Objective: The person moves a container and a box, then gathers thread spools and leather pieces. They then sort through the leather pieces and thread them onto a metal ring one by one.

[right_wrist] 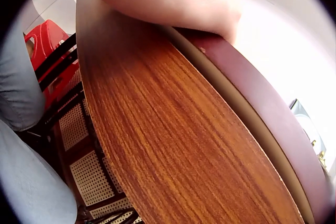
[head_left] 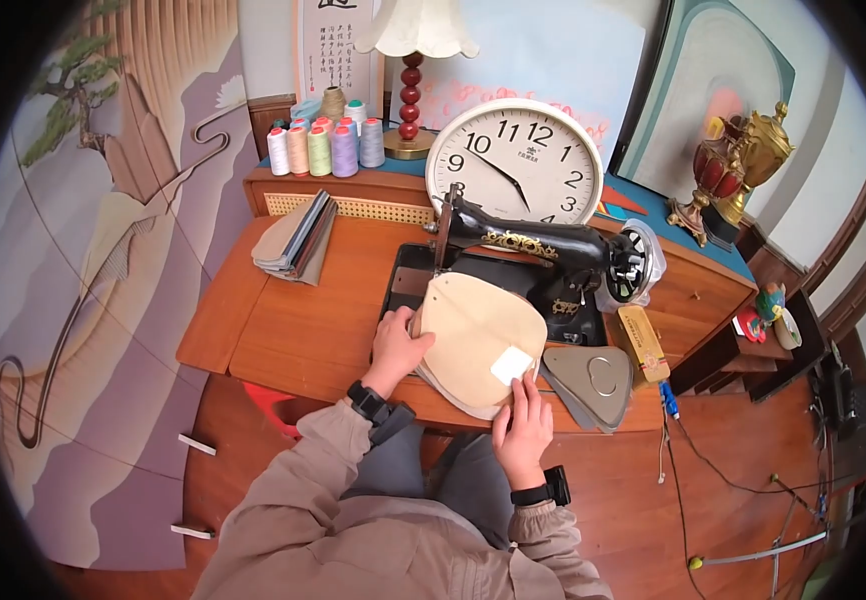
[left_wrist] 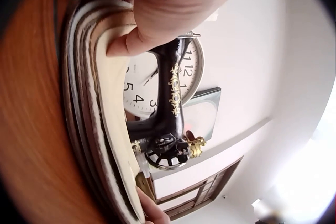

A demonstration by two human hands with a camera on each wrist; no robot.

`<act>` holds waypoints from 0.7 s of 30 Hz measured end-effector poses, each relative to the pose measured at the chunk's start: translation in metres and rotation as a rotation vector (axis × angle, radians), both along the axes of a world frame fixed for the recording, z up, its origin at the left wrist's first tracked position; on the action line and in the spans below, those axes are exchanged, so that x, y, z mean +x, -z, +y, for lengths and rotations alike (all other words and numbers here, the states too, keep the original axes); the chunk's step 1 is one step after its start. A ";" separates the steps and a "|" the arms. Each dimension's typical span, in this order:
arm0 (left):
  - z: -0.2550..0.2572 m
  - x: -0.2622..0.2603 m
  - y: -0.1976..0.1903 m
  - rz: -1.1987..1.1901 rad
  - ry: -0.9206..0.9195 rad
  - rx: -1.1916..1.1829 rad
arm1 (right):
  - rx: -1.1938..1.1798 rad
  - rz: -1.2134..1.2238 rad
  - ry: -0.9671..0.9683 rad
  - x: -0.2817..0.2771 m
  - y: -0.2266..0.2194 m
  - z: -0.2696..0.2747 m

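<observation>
A stack of rounded, leather-like sheets with a cream one point(head_left: 478, 330) on top lies before the black sewing machine point(head_left: 523, 240). My left hand point(head_left: 400, 350) grips the stack's left side; in the left wrist view its thumb point(left_wrist: 123, 45) presses the cream face, other fingers at the layered edge. A small white square point(head_left: 511, 365) lies on the top sheet's lower right. Fingers of my right hand point(head_left: 523, 430) reach onto that square, fairly straight, with the thumb by the stack's near rim. In the right wrist view, only the base of this hand point(right_wrist: 178, 3) shows; its fingertips are hidden.
Grey rounded pieces point(head_left: 593, 385) lie right of the stack, beside a yellow box point(head_left: 643, 340). More sheets point(head_left: 295, 240) are piled at the table's point(head_left: 283, 335) left. Behind stand thread spools point(head_left: 318, 150), a lamp point(head_left: 411, 95) and a wall clock point(head_left: 513, 165).
</observation>
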State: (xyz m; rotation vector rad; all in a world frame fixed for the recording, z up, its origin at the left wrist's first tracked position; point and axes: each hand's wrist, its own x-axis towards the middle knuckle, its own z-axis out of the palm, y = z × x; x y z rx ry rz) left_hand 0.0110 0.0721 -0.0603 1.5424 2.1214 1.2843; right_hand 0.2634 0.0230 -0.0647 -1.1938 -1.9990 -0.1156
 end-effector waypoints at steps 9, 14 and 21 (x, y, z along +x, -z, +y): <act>-0.049 -0.009 -0.013 -0.322 0.194 0.252 | -0.038 0.017 -0.032 -0.004 -0.007 -0.007; -0.071 -0.076 0.004 -0.420 -0.045 0.358 | -0.065 0.043 -0.082 -0.014 -0.004 -0.007; -0.113 -0.166 0.009 -0.268 -0.305 0.378 | -0.131 0.132 -0.275 -0.049 -0.024 -0.005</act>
